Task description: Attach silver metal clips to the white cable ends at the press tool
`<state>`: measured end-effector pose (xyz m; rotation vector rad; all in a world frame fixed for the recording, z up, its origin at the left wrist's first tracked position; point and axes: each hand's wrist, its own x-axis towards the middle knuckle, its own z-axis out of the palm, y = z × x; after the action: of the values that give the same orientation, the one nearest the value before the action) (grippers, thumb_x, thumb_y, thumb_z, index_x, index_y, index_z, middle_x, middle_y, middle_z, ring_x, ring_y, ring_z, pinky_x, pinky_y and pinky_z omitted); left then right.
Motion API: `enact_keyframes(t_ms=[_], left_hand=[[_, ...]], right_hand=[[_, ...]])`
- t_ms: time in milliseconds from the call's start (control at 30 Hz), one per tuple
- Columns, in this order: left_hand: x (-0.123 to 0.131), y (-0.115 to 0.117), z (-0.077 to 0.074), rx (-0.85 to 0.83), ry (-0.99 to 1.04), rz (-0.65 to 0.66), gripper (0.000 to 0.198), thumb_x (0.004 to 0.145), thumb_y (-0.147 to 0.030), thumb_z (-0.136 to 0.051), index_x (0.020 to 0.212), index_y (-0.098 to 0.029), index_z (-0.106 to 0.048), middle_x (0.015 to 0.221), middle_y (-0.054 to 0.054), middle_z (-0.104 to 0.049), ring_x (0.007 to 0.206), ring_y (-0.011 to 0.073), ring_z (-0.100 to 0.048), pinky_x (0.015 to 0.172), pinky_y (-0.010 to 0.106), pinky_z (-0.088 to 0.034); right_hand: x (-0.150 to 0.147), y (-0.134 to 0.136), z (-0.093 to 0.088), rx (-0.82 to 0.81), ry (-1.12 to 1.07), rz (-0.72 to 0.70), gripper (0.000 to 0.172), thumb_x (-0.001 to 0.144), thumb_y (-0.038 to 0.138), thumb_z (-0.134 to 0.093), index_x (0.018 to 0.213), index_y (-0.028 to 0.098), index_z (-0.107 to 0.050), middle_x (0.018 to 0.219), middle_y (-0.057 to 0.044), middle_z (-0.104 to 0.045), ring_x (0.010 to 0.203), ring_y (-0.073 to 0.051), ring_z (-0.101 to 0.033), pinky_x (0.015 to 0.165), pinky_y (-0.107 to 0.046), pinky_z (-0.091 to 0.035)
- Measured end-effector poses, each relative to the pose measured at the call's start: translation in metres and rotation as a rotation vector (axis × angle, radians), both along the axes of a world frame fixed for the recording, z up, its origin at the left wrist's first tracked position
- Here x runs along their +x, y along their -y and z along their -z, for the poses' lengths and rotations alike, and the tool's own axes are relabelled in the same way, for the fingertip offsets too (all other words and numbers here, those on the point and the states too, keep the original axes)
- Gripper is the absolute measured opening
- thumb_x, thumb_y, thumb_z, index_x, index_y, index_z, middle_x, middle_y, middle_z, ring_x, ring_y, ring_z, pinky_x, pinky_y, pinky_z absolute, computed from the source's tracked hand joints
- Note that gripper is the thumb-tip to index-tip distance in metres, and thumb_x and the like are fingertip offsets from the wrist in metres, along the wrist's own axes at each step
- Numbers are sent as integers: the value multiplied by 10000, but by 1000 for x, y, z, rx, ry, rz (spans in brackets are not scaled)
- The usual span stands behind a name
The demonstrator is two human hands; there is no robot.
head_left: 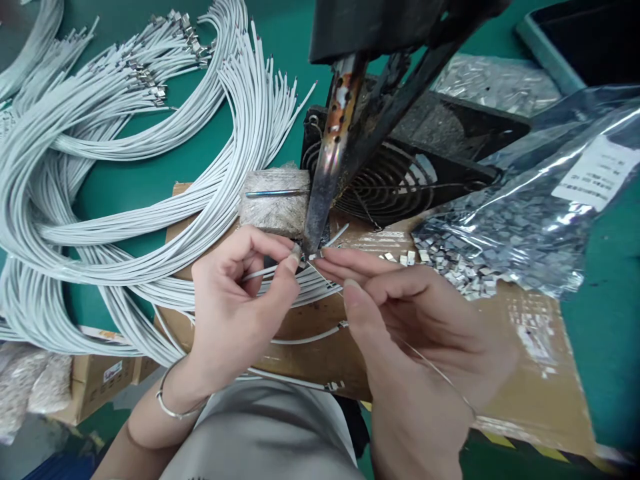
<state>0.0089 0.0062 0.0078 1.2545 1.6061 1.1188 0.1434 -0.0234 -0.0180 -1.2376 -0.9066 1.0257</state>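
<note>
Right hand [415, 340] nearest, lower right of frame: fingers loosely curled, thumb drawn in, a thin strand [440, 375], likely solder, between them. Left hand [245, 300], left of centre, pinched nearly closed on a white wire [259, 273]; its end is hidden by the fingertips. Small metal clip [315, 256] mid-frame, at the foot of the soldering iron [323, 207]; can't tell whether they touch.

Main risk, to my eye: burnt fingertips, both hands being so near the iron. Loosened left pinch could set the joint crooked; too much strand could flood the clip. Wire bundle [135, 233], left of frame, might drag on the work. Loose clips [470, 277], right of centre, could scatter if knocked.
</note>
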Motion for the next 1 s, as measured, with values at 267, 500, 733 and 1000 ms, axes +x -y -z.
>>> enact_keyframes(t_ms=[267,500,733,1000], left_hand=[[1,0,2,16,-22,-5,149,829,-74,-759,762,-202,-725,880,31,-781,628,112,-543,468,267,-277],[1,0,2,14,-33,-12,152,817,-65,-762,750,-195,-721,869,26,-783,605,97,-522,463,258,-279],[1,1,2,10,-16,7,162,823,-49,-753,762,-195,-719,882,18,-777,588,85,-475,466,257,-273],[1,0,1,28,-19,11,147,801,-44,-755,760,-179,-715,875,15,-780,536,64,-410,453,241,-275]], right_hand=[[2,0,2,15,33,-21,201,953,105,-723,803,234,-686,1117,-46,-843,992,-210,-834,896,-352,-719],[1,0,3,15,10,-29,234,944,63,-707,788,232,-664,1079,-29,-846,1004,-188,-828,911,-307,-703],[2,1,3,13,15,-24,221,932,61,-728,802,233,-680,1098,-38,-845,997,-195,-829,869,-317,-709],[3,-1,2,45,47,-22,228,934,39,-729,820,233,-701,1076,-9,-848,1005,-146,-825,892,-234,-686]])
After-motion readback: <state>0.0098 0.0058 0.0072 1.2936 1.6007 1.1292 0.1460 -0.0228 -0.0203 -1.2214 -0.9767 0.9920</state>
